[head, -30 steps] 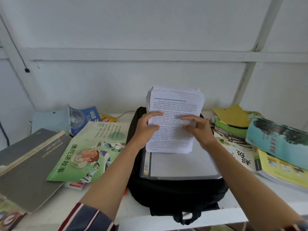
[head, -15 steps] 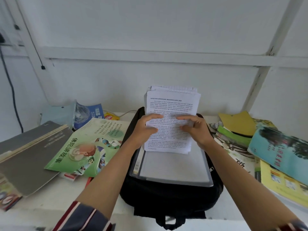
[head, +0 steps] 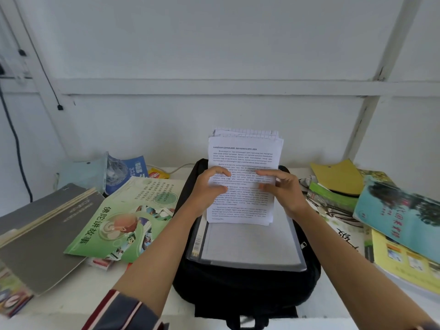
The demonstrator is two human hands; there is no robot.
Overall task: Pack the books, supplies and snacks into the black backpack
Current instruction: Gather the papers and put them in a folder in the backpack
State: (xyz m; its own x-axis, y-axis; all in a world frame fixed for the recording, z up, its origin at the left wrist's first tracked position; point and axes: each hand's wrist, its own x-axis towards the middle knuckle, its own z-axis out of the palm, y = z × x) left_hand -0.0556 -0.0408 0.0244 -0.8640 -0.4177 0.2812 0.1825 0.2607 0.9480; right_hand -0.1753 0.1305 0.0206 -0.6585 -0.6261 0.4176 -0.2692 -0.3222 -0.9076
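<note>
The black backpack (head: 238,291) lies flat on the white table in front of me. A clear plastic folder (head: 250,248) with white sheets rests on top of it. A thick stack of printed papers (head: 245,153) stands upright on its lower edge on the folder. My left hand (head: 207,189) grips the stack's left side, fingers curled over the front page. My right hand (head: 283,189) grips the right side the same way.
A green picture book (head: 123,215) and grey books (head: 40,232) lie left of the backpack. A blue packet (head: 133,170) and a yellow snack (head: 158,174) sit at the back left. A pile of books (head: 390,217) with a yellow folder (head: 335,175) fills the right side.
The papers stay upright between both hands on the folder. My fingers have shifted slightly on the front page. The camera has moved a little.
</note>
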